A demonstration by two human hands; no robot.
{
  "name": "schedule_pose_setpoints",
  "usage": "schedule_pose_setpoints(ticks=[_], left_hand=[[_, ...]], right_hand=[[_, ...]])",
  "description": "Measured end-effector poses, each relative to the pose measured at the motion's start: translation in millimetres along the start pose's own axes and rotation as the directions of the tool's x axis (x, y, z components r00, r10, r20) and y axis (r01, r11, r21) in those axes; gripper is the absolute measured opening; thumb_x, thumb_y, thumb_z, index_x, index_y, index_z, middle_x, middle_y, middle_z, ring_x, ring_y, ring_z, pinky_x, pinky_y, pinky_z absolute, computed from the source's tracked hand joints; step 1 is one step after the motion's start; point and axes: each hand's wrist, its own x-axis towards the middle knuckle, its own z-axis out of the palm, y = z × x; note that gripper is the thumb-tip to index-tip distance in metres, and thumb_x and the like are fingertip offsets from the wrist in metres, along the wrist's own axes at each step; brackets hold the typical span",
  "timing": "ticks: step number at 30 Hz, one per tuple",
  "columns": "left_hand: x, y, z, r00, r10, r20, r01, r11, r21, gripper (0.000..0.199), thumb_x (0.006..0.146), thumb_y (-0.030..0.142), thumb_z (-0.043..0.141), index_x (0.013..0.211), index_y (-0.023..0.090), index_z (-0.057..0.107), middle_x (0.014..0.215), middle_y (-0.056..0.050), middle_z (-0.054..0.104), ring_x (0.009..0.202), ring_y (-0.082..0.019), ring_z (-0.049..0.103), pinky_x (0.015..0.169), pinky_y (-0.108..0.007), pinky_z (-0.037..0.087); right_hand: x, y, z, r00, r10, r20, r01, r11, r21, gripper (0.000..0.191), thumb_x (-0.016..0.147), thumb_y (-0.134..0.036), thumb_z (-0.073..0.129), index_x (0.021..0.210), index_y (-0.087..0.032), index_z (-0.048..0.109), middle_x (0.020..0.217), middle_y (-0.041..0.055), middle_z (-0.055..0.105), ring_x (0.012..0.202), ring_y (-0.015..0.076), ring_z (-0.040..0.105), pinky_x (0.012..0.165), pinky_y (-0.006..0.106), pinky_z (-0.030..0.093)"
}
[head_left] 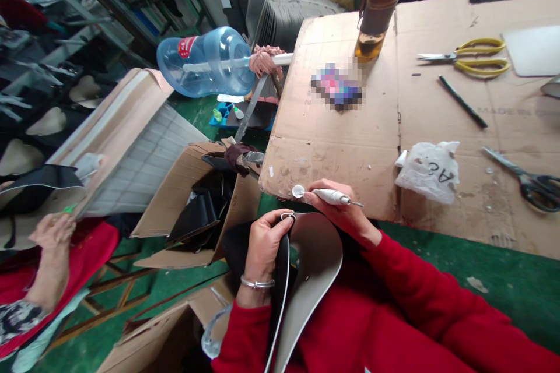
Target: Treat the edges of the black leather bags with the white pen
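Note:
My left hand (261, 247), a metal bangle at its wrist, pinches the top edge of a folded, curved panel (317, 256), dark outside and beige-grey inside. A thin pale loop, perhaps thread, shows at those fingertips. Just right of it, at the table's near edge, my right hand (345, 210) is closed round a white, tapered, pen-like tool (330, 196) with a thin metal shaft pointing right. Beside its fingertips a small white disc (298, 191) lies at the table corner; whether they touch it I cannot tell.
The cardboard-covered table (341, 145) carries yellow-handled scissors (476, 58), black-handled scissors (531, 183), a plastic bag (431, 172), a dark stick (462, 102) and a drink bottle (378, 11). Left are an open carton (175, 186), a blue water jug (205, 61) and a co-worker's hand (55, 230).

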Motion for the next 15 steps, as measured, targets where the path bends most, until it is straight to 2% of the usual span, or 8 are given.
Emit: schedule_pose_setpoints(ticks=[4,9,12,15], left_hand=[[2.9,0.6,-0.7,0.999,-0.005,0.051,0.009,0.997,-0.080,0.044,0.064,0.024,0.089,0.106,0.016,0.078,0.089,-0.006,0.078,0.071,-0.015,0.068,0.068,-0.025,0.052],[6.0,-0.2,-1.4,0.998,0.021,0.053,-0.017,0.996,-0.087,0.033,0.062,0.022,0.091,0.092,0.015,0.077,0.083,-0.004,0.076,0.071,-0.014,0.067,0.069,-0.023,0.051],[5.9,0.4,-2.3,0.997,0.034,0.065,-0.028,0.995,-0.091,0.031,0.062,0.021,0.091,0.089,0.015,0.076,0.081,-0.003,0.075,0.072,-0.013,0.066,0.069,-0.022,0.051],[5.3,1.6,-3.9,0.996,0.021,0.085,-0.013,0.996,-0.091,0.033,0.061,0.020,0.090,0.091,0.015,0.076,0.082,-0.003,0.075,0.072,-0.013,0.066,0.069,-0.022,0.051]], right_hand=[[-1.0,0.5,0.2,0.999,-0.047,-0.025,0.046,0.998,-0.043,0.020,0.098,-0.035,0.066,0.085,-0.020,0.067,0.075,0.0013,0.066,0.064,0.0147,0.057,0.061,0.027,0.042],[-2.4,2.6,3.0,0.998,0.015,-0.059,-0.014,1.000,0.018,0.020,0.097,-0.036,0.068,0.086,-0.019,0.067,0.072,-0.0003,0.065,0.060,0.0133,0.057,0.056,0.025,0.041],[-3.0,4.5,2.3,0.985,0.115,-0.125,-0.092,0.980,0.177,0.022,0.097,-0.040,0.069,0.089,-0.020,0.067,0.073,0.0008,0.067,0.062,0.0158,0.063,0.054,0.025,0.046],[-1.4,4.4,-4.1,0.982,0.187,-0.035,-0.157,0.901,0.405,0.022,0.094,-0.041,0.073,0.089,-0.020,0.067,0.073,0.0018,0.070,0.063,0.0184,0.068,0.054,0.025,0.051]])
